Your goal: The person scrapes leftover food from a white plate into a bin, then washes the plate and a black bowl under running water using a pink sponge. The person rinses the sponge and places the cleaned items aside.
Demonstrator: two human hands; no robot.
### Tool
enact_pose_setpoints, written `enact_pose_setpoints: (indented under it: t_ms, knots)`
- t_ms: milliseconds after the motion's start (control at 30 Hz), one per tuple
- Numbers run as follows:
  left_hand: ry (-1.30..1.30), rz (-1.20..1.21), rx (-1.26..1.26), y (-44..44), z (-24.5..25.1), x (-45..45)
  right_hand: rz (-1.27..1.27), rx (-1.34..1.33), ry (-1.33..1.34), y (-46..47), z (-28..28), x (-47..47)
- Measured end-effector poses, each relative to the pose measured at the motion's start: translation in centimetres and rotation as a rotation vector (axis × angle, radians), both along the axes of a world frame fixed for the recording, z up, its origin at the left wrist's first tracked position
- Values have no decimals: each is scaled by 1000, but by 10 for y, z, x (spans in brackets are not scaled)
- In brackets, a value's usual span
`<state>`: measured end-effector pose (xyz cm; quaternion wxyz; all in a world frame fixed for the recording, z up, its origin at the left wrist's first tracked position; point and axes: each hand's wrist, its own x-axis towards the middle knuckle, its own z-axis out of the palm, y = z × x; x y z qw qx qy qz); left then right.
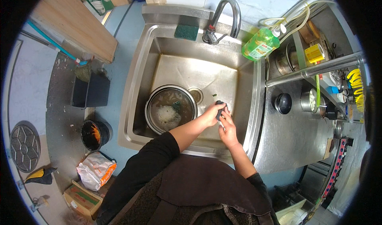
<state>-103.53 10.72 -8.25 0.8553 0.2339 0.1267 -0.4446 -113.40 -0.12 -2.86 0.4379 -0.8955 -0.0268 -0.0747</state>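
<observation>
Over the right side of the stainless steel sink (209, 66), my left hand (212, 115) grips a small black object (219, 117). What kind of thing it is cannot be told, since fingers cover much of it. My right hand (229, 132) has its fingers against the same object from the right. Left of my hands, a round metal basin (145, 113) stands in the sink. It holds murky water with white foam, and a dark green piece, perhaps a scouring pad (176, 105), shows in it. A small dark green scrap (214, 95) lies near the drain (195, 95).
A faucet (210, 35), a green scouring pad (186, 32) and a green detergent bottle (260, 44) stand along the sink's back. On the steel counter (286, 144) at right sits a black bowl (283, 103). Left are a black bucket (95, 135) and a plastic bag (95, 171).
</observation>
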Motion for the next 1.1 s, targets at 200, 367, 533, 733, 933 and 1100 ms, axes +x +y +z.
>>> enact_pose_setpoints:
  t_ms: [200,367,533,733,933,1100]
  knots:
    - [138,-26,19,-7,8,-15,-848,1275,137,2,-22,1]
    - [-460,-63,706,-16,26,-33,-366,1977,660,15,-17,13]
    - [-1453,-388,1262,7,42,-17,-351,1604,762,14,2,13]
    - [-1846,-360,758,20,85,45,-357,1428,740,-34,15,43]
    - [-2462,-262,702,-13,123,105,73,1420,925,-93,51,107]
    - [-2546,-250,827,-47,129,131,141,1254,1113,-105,85,141]
